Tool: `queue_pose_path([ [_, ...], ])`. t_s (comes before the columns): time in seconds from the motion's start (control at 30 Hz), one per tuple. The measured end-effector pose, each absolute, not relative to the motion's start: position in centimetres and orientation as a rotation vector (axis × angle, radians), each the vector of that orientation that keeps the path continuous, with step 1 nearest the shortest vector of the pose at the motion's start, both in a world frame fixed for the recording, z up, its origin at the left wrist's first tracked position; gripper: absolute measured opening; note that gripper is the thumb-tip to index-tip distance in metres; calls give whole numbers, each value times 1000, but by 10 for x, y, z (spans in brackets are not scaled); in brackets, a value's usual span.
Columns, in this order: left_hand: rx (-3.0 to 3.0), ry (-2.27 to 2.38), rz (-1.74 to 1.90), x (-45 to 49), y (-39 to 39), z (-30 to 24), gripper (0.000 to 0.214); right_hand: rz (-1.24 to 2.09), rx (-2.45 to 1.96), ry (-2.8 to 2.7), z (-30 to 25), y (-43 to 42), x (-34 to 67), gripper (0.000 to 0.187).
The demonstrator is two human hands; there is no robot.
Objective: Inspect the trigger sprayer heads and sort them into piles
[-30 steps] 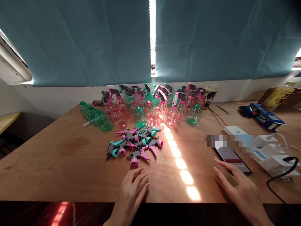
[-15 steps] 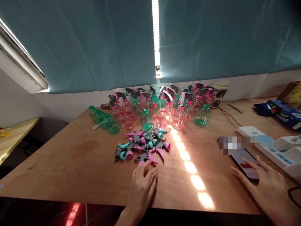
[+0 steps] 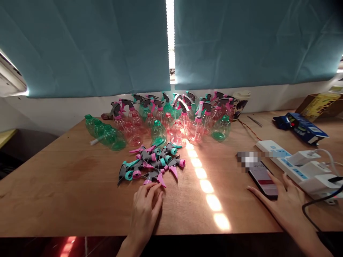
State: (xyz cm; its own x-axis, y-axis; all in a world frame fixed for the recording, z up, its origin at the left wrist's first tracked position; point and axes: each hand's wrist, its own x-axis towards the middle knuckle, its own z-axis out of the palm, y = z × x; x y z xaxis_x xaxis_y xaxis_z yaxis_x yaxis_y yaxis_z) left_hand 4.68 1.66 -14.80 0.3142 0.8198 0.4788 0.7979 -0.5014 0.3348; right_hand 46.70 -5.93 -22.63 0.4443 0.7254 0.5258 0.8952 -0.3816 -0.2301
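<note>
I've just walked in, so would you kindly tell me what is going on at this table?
One person is at the wooden table, with no item held in either hand. The left hand rests at the near edge of a loose pile of pink, teal and grey trigger spray heads, its fingertips at or on the nearest one. The right hand lies at a smartphone. Behind the pile, uncapped green and pink plastic bottles stand among bottles already fitted with spray heads.

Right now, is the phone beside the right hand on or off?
On: the phone has a lit screen showing a pale page with a red band, just beside the right hand.
</note>
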Motion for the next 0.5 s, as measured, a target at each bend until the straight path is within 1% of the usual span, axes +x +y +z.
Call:
queue_pose_path([
  [0.17, 2425, 1489, 826, 53, 19, -147, 21, -561, -2134, -1357, -224, -58, 462, 95],
  [0.3, 2364, 1459, 811, 62, 19, -144, 22, -567, -2111, -1400, -226, -59, 463, 87],
  [0.5, 2309, 1483, 868, 70, 17, -145, 24, -534, -2136, -1402, -228, -60, 465, 83],
])
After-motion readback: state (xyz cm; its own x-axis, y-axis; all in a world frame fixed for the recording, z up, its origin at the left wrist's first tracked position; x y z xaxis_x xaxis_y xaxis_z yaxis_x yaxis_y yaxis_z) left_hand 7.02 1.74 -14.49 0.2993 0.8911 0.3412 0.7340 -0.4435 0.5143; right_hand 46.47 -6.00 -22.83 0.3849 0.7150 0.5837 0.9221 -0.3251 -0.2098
